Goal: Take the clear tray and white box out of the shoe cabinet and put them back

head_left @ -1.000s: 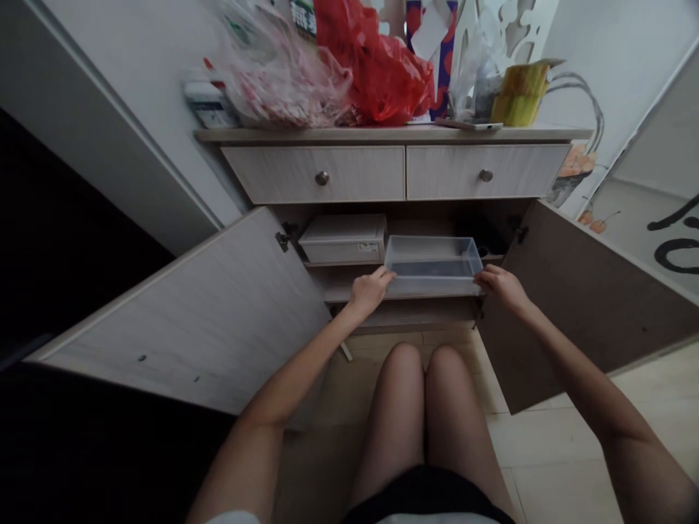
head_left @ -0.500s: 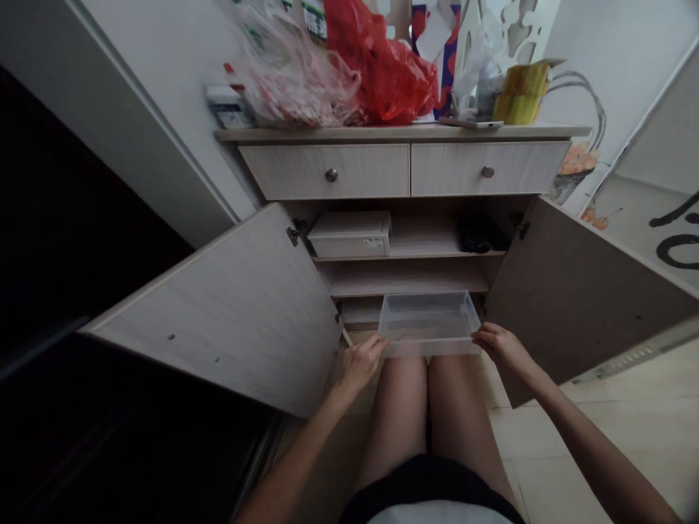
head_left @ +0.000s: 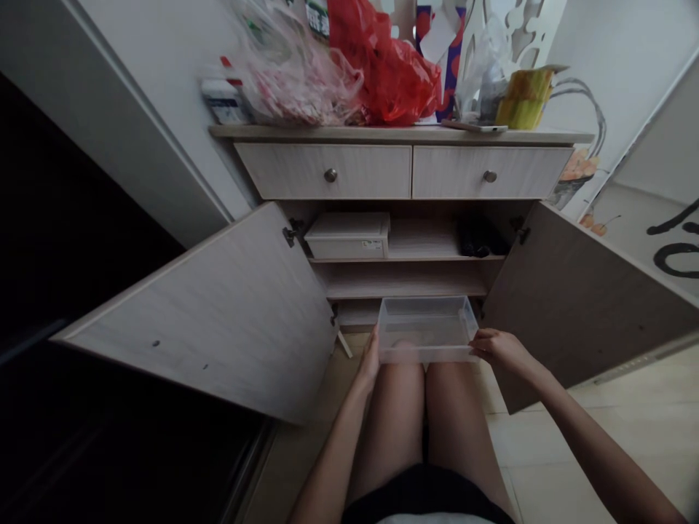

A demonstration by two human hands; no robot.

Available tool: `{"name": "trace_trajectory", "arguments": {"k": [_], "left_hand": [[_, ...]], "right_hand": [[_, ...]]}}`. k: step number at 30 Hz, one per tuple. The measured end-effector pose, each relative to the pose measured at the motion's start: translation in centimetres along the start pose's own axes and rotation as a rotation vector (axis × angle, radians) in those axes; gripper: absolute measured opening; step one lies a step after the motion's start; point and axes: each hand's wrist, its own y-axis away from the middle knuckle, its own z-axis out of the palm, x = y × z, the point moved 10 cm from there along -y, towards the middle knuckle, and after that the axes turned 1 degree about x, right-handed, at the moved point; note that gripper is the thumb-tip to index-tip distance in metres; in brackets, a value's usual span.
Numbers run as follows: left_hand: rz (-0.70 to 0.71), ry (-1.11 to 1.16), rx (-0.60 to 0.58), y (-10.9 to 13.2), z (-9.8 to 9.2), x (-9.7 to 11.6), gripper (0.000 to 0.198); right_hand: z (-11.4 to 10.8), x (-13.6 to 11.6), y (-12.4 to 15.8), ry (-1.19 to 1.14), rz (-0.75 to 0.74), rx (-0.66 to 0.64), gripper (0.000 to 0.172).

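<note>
I hold a clear plastic box point(head_left: 424, 327) low in front of the open cabinet, just above my knees. My left hand point(head_left: 371, 359) grips its left front corner; my right hand point(head_left: 498, 348) grips its right front corner. The box is empty and level. Behind it the cabinet point(head_left: 404, 280) shows its shelves: a white lidded box point(head_left: 348, 236) on the upper shelf at left and a dark object point(head_left: 479, 236) at right.
Both cabinet doors stand wide, the left door point(head_left: 218, 313) and the right door point(head_left: 579, 298). Two shut drawers point(head_left: 404, 171) sit above. Plastic bags, a red bag point(head_left: 390, 69) and a phone point(head_left: 474, 126) crowd the top. Tiled floor lies below.
The clear box has come out of the upper shelf and down to knee height, still in both hands. My left hand has shifted along its left side.
</note>
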Motion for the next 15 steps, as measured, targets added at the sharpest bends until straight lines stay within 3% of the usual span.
{"name": "trace_trajectory", "arguments": {"k": [2, 4, 8, 12, 15], "left_hand": [[0.013, 0.045, -0.003, -0.2, 0.2, -0.3, 0.071], [0.008, 0.065, -0.004, -0.4, 0.2, -0.6, 0.074], [0.001, 0.082, -0.010, -0.6, 0.1, -1.0, 0.076], [0.000, 0.050, 0.002, -0.4, -0.4, -1.3, 0.073], [0.007, 0.034, 0.017, -0.2, -0.8, -1.5, 0.073]], "right_hand": [[-1.0, 1.3, -1.5, -0.028, 0.019, 0.032, 0.029], [-3.1, 3.6, -4.2, -0.052, 0.097, 0.157, 0.037], [-7.5, 10.0, -11.3, 0.064, 0.397, 0.428, 0.037], [-8.1, 14.5, -18.0, 0.243, 0.621, 0.370, 0.039], [-6.8, 16.5, -20.5, 0.295, 0.730, 0.269, 0.040]]}}
